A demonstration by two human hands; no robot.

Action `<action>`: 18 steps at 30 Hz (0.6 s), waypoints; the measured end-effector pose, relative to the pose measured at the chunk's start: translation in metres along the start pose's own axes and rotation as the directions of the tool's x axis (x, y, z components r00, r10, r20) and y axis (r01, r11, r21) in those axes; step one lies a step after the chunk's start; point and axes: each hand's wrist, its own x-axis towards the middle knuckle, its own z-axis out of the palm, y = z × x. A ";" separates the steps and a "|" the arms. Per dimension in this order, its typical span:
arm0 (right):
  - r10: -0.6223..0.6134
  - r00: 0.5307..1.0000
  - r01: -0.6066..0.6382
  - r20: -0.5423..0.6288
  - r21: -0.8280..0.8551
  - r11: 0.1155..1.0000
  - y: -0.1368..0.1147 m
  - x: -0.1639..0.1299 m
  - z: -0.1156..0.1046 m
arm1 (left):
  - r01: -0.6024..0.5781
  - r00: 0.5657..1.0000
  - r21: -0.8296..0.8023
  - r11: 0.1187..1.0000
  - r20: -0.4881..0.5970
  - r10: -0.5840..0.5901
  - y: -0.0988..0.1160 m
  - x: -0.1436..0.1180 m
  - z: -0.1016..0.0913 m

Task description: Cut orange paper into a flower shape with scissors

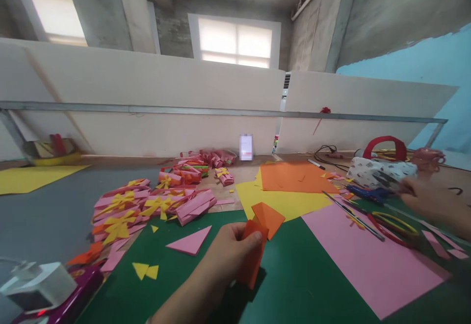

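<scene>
- Concrete walls and two bright windows fill the upper frame; white partition boards back the counter (44, 216), which carries a green mat (294, 275) at lower centre.
- Left hand (221, 255), lower centre: fingers and thumb closed on a folded orange paper piece (257, 245), held just above the mat, forearm entering from the bottom edge.
- Right hand (430, 201), right edge, motion-blurred, reaching at blue-handled scissors (368, 192) near a patterned pouch (379, 169); grip cannot be told.
- Judgement: the fold holds best pinched close to the crease, with the paper steady and flat toward the scissors side.
- Pink sheet (371, 255) lies on the mat at lower right; yellow sheet (283, 199) and orange sheet (294, 177) overlap at centre.
- Pink paper bows with yellow ribbons (147, 206) are heaped centre left; a pink triangle (189, 241) and yellow scraps (145, 270) lie near the left hand.
- Purple device (55, 294) sits at lower left.
</scene>
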 end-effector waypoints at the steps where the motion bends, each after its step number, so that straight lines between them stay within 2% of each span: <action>1: 0.012 1.000 -0.012 -0.008 0.053 0.999 -0.019 -0.002 0.012 | 0.001 1.000 0.012 1.000 -0.001 -0.001 0.000 0.001 0.001; 3: 0.018 0.999 -0.023 0.036 0.164 0.986 -0.059 -0.007 0.047 | -0.021 1.000 0.059 0.998 -0.010 0.022 -0.001 0.001 0.001; 4: 0.007 0.995 -0.029 0.100 0.223 0.974 -0.080 -0.010 0.068 | -0.040 0.999 0.084 0.996 -0.020 0.042 -0.001 0.002 0.001; 7: -0.080 0.959 -0.023 0.273 0.356 0.934 -0.136 -0.025 0.132 | -0.088 0.994 0.116 0.989 -0.058 0.095 -0.001 0.002 -0.001; 9: -0.122 0.930 -0.029 0.348 0.400 0.916 -0.163 -0.038 0.165 | -0.095 0.993 0.116 0.989 -0.060 0.102 -0.001 0.003 -0.003; 11: -0.177 0.904 -0.006 0.390 0.423 0.906 -0.178 -0.049 0.186 | -0.104 0.993 0.134 0.986 -0.048 0.111 -0.001 0.005 -0.005; 13: -0.219 0.880 0.021 0.422 0.425 0.905 -0.182 -0.058 0.196 | -0.104 0.993 0.185 0.977 -0.038 0.113 0.001 0.006 -0.006; 18: -0.243 0.890 0.070 0.386 0.411 0.909 -0.172 -0.065 0.204 | -0.065 0.996 0.279 0.958 -0.039 0.079 0.009 0.001 -0.001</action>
